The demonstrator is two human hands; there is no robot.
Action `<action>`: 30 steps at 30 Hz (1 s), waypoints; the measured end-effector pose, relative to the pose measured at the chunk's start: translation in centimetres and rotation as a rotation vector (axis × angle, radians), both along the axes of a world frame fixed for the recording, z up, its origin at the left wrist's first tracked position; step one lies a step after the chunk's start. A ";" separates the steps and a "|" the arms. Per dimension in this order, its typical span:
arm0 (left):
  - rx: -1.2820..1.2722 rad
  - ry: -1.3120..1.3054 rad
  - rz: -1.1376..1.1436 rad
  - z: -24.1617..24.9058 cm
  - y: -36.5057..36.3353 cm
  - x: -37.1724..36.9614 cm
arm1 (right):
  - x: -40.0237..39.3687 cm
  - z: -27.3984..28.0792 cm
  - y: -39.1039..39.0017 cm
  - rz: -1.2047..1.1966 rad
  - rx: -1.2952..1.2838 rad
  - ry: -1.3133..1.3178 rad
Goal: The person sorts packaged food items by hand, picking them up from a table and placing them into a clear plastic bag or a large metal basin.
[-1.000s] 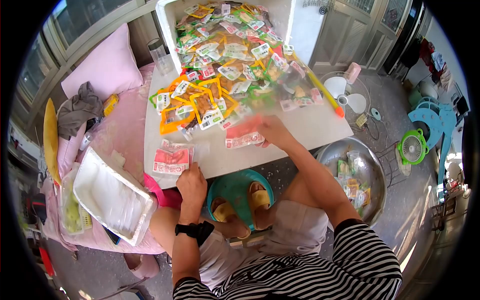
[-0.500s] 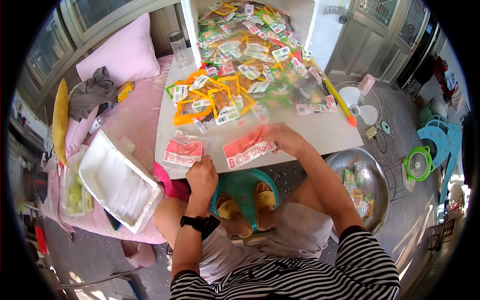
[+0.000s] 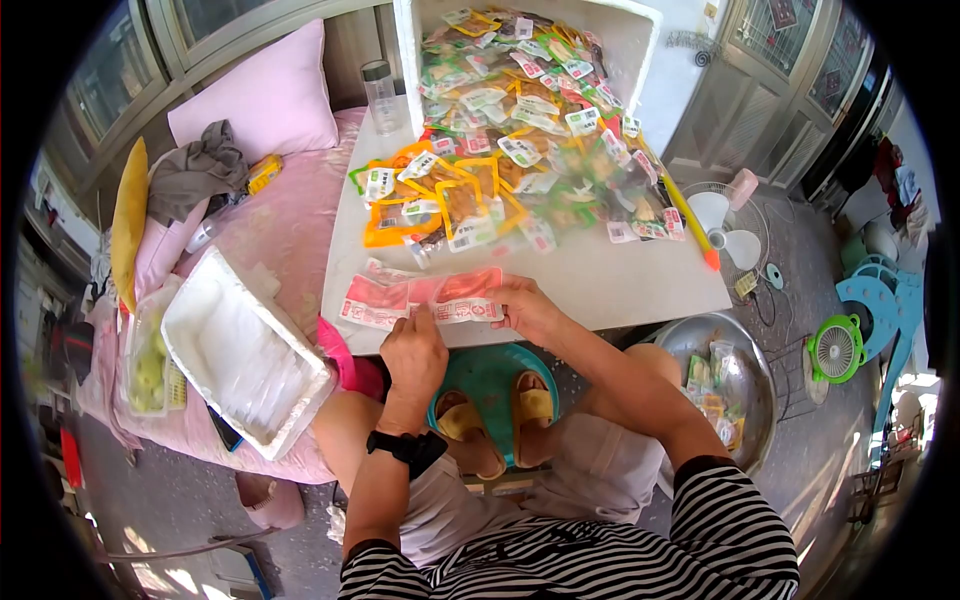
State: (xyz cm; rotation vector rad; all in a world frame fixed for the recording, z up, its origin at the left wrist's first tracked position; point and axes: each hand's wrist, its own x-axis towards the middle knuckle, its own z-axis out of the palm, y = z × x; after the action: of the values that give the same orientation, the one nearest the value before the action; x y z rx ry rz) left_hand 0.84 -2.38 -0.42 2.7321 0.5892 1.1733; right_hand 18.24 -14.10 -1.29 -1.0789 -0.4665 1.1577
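Observation:
Near the front edge of the white table [image 3: 600,290], my left hand [image 3: 415,350] pinches the lower edge of the red and white packets [image 3: 378,298] at the left. My right hand [image 3: 525,308] grips the right end of another red and white packet [image 3: 468,294]. The two sets of packets meet and overlap in front of my left fingers. Behind them a heap of small snack packets [image 3: 520,150], orange, green and red, spills out of a white foam box [image 3: 645,60] lying open toward me.
At the left, an empty white foam tray [image 3: 235,345] lies on the pink bed [image 3: 270,220]. A steel basin [image 3: 760,400] with some packets stands low on the right. A teal basin [image 3: 500,365] is under my feet. A glass [image 3: 381,100] stands at the table's back left.
My right hand has moved left with its packet, which now meets the packets at my left hand. The whole view has shifted slightly.

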 end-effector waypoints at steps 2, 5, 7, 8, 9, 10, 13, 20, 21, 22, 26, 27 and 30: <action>-0.018 0.000 0.003 0.1 -0.1 0.0 | -1.0 -0.3 1.0 0.001 -0.004 0.031; -0.025 -0.010 -0.008 0.6 -0.4 0.0 | -2.9 0.2 2.8 0.007 -0.008 0.096; -0.024 -0.016 -0.015 0.6 -0.5 0.0 | -3.9 -0.1 4.3 0.036 0.068 0.176; -0.033 -0.015 -0.016 0.6 -0.5 -0.1 | -4.2 -0.3 5.0 0.039 0.072 0.185; -0.041 -0.015 -0.017 0.6 -0.5 -0.1 | -4.5 -0.2 5.4 0.042 0.076 0.193; -0.050 -0.014 -0.017 0.7 -0.4 -0.2 | -4.6 0.1 5.4 0.065 -0.009 0.106; -0.045 -0.038 -0.032 0.7 -0.1 -0.4 | -4.4 1.6 5.1 0.149 -0.249 -0.125; -0.039 -0.014 -0.030 1.2 -0.3 -0.6 | -5.1 -0.2 7.2 -0.026 -0.163 0.128; -0.030 -0.008 -0.027 1.2 -0.2 -0.8 | -5.1 -0.9 8.0 -0.060 -0.104 0.191; -0.020 -0.002 -0.023 1.2 -0.2 -0.8 | -5.3 -1.6 9.0 -0.101 -0.058 0.238; -0.006 0.022 0.011 0.7 0.1 -0.9 | -5.6 -3.5 11.2 -0.135 0.096 0.388; -0.011 0.017 0.018 0.8 0.1 -0.9 | -5.6 -3.5 11.3 -0.108 0.128 0.414; -0.012 0.018 0.026 0.8 0.4 -1.0 | -4.2 -0.2 8.4 0.085 -0.010 0.274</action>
State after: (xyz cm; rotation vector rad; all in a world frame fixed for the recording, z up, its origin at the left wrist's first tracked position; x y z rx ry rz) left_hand -0.15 -1.97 0.40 2.7360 0.6334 1.1475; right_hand 14.06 -5.71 -1.49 -0.8982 -0.2940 1.3617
